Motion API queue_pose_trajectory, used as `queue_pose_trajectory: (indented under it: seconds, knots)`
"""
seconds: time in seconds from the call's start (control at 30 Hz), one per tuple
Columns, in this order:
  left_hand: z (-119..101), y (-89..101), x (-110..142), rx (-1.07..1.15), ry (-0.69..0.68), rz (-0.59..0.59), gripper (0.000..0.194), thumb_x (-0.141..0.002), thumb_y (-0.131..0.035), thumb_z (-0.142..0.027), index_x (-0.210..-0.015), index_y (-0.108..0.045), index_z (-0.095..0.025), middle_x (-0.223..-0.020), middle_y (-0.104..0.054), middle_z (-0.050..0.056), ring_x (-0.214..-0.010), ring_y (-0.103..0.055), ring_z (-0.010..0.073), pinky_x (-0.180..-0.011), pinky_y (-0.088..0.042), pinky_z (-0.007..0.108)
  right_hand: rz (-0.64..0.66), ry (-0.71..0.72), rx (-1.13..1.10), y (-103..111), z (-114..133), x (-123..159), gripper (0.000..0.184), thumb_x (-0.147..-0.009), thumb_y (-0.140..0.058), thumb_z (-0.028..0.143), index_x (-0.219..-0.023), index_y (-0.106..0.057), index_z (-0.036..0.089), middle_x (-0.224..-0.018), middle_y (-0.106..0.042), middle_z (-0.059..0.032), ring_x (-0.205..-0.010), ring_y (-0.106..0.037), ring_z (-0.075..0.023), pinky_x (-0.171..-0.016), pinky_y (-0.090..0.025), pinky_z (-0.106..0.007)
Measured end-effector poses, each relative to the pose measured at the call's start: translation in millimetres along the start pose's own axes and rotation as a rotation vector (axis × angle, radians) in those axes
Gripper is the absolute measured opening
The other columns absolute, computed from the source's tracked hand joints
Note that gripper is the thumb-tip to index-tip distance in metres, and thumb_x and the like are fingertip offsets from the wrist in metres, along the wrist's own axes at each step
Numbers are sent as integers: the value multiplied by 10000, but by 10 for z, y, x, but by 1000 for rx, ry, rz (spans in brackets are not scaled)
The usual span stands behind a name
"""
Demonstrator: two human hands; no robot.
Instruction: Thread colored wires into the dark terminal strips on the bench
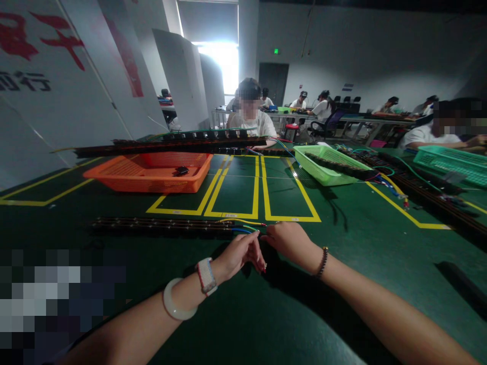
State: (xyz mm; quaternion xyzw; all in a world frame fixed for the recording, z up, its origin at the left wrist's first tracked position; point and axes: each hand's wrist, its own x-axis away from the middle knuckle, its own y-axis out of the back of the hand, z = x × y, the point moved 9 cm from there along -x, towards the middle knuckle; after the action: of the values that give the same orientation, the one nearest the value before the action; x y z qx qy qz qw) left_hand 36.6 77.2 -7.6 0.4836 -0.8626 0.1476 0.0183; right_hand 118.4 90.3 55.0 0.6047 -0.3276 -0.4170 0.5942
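A thin yellow wire (249,222) seems attached but left loose-tipped at a long black strip (163,224), any grasp by half-open left hand (238,253) or curled right hand (291,242) unclear.

Yellow wire (243,221), blue wire (242,230) — green tabletop (380,238)

The left forearm (137,322) and right forearm (375,294) angle forward and inward. The left hand (236,257) splays its fingers (260,258), some drooping; the right hand (289,241), knuckles up, curls just beside it.
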Motion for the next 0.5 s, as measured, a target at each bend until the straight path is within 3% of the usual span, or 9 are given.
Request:
queue_pose_trajectory:
  seconds: [0.2, 0.37, 0.5]
  knots:
    - [41, -162, 40, -119, 3, 162, 486, -833, -473, -474, -504, -560, -128, -460, -562, 74, -460, -584, 175, -518, -447, 271, -252, 155, -238, 177, 34, -191, 288, -907, -522, 374, -1055, -654, 167, -921, -651, -86, -875, -600, -163, -761, -422, -258]
    - [108, -345, 113, -349, 50, 332, 532, -833, -461, -484, -430, -533, -145, -418, -520, 61, -399, -520, 125, -427, -310, 229, -265, 310, -255, 19, 371, -427, 458, -823, -612, 483, -1138, -590, 152, -1038, -610, -104, -955, -569, -189, -839, -411, -309]
    - [98, -395, 138, -415, 33, 389, 536, -834, -451, -469, -401, -498, -156, -386, -480, 47, -362, -473, 108, -420, -285, 235, -247, 326, -204, -68, 593, -598, 545, -768, -641, 554, -1115, -581, 137, -1024, -628, -102, -981, -572, -224, -884, -384, -345]
